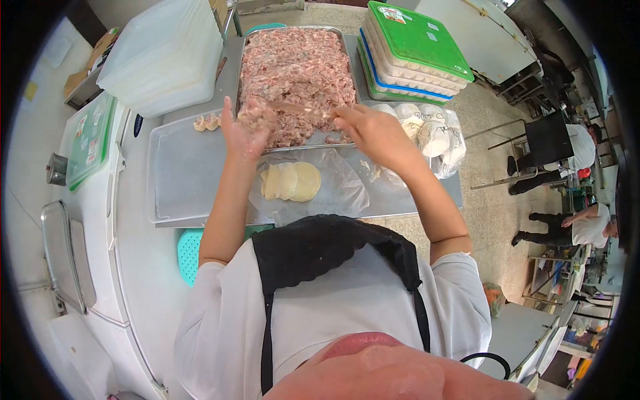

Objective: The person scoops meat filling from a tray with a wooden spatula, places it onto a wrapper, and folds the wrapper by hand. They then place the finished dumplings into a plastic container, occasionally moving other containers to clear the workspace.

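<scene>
My left hand (250,128) is cupped palm up at the near left edge of a metal tray (300,148) heaped with pink minced meat (300,67). A pinkish, meaty patch covers its fingers; whether a wrapper lies under it I cannot tell. My right hand (377,133) grips the end of a thin flat spatula (293,107), which reaches across the meat to the left hand's fingers. Round pale dough wrappers (297,182) lie fanned on a clear plastic sheet (343,193) before me. A few small filled dumplings (207,123) sit in the far corner of a shallow translucent tray (183,177).
Translucent lids or trays (163,57) are stacked at the back left. Green-lidded boxes (420,40) stand at the back right, near bagged wrapper stacks (433,137). A white freezer (143,253) is on the left. Two people (583,147) are farther off on the right.
</scene>
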### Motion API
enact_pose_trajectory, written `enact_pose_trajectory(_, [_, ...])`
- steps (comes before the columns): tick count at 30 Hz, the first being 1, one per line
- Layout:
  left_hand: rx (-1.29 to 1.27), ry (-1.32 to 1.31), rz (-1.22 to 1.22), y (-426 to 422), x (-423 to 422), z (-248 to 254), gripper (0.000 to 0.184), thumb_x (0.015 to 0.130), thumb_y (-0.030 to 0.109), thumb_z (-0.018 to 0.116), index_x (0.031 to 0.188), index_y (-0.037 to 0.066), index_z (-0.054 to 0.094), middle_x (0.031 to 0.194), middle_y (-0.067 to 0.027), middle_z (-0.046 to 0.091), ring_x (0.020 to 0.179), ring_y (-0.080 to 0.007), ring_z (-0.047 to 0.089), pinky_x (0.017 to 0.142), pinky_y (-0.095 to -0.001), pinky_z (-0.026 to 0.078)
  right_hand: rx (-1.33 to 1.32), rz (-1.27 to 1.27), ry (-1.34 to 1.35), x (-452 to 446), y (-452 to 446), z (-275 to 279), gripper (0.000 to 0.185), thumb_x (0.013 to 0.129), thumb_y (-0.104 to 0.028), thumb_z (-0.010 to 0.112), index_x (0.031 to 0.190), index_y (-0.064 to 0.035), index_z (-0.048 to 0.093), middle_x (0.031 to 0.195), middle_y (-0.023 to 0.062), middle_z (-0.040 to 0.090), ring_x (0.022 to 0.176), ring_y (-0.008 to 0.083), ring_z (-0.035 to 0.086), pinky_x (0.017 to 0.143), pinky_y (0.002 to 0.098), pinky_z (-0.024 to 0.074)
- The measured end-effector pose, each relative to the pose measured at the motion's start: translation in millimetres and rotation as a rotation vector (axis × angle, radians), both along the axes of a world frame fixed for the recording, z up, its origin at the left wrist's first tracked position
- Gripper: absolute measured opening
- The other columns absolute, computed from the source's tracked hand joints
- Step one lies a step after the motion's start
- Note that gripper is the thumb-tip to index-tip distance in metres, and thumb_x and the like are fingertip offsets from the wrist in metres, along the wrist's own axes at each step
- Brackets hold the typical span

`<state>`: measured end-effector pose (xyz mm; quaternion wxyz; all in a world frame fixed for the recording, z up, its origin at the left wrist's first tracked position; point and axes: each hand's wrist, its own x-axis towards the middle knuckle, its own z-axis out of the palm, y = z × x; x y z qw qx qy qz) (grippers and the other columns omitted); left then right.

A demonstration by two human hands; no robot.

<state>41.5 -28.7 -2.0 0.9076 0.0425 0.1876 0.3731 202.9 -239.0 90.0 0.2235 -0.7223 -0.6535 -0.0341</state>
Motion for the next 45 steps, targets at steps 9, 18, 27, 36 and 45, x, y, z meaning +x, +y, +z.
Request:
enact_pose_trajectory(9, [1.102,0.458,-0.148,10,-33,18,0.057,0.082,0.001,0.064,0.135,0.008,0.044,0.102,-0.0084,0.063,0.078,-0.0153,0.062,0.065,-0.0266,0.051,-0.618,-0.087,-0.433,79,7,-50,0.035,0.091,-0.037,0.053,0.081,-0.0075,0.069,0.075,0.0178,0.065,0.076,0.0343,0.065,0.067,0.0451,0.0497])
enact_pose_trajectory(18, [1.691,0.883,0.056,-1,-24,13,0.069,0.075,0.007,0.072,0.138,0.009,0.043,0.108,-0.0033,0.059,0.099,-0.0130,0.056,0.089,-0.0293,0.046,-0.475,-0.024,0.578,88,-3,-75,0.039,0.093,-0.038,0.053,0.086,-0.0044,0.072,0.069,0.0120,0.065,0.069,0.0224,0.063,0.067,0.0340,0.0489])
enact_pose_trajectory(27, [1.439,0.682,-0.677,-5,4,54,0.041,0.073,0.016,0.077,0.110,0.005,0.063,0.108,-0.0081,0.066,0.100,-0.0169,0.060,0.087,-0.0323,0.047,0.045,0.275,0.381,36,15,-37,0.027,0.090,-0.019,0.062,0.107,0.0012,0.065,0.078,0.0106,0.062,0.074,0.0239,0.059,0.070,0.0324,0.0465])
enact_pose_trajectory(36, [2.007,0.564,-0.483,7,-3,46,0.036,0.071,0.020,0.075,0.101,0.005,0.062,0.094,-0.0050,0.065,0.091,-0.0155,0.059,0.085,-0.0325,0.045,-0.064,0.279,0.482,35,12,-55,0.024,0.089,-0.018,0.064,0.107,-0.0025,0.067,0.090,0.0142,0.067,0.084,0.0265,0.064,0.074,0.0343,0.0492])
enact_pose_trajectory(45, [1.528,1.022,-0.436,44,1,-63,0.049,0.074,0.033,0.075,0.112,0.003,0.064,0.104,-0.0103,0.067,0.098,-0.0225,0.062,0.087,-0.0355,0.047,0.120,0.048,0.104,-1,32,-72,0.021,0.090,-0.027,0.058,0.106,-0.0157,0.065,0.088,0.0131,0.063,0.080,0.0326,0.063,0.065,0.0440,0.0501])
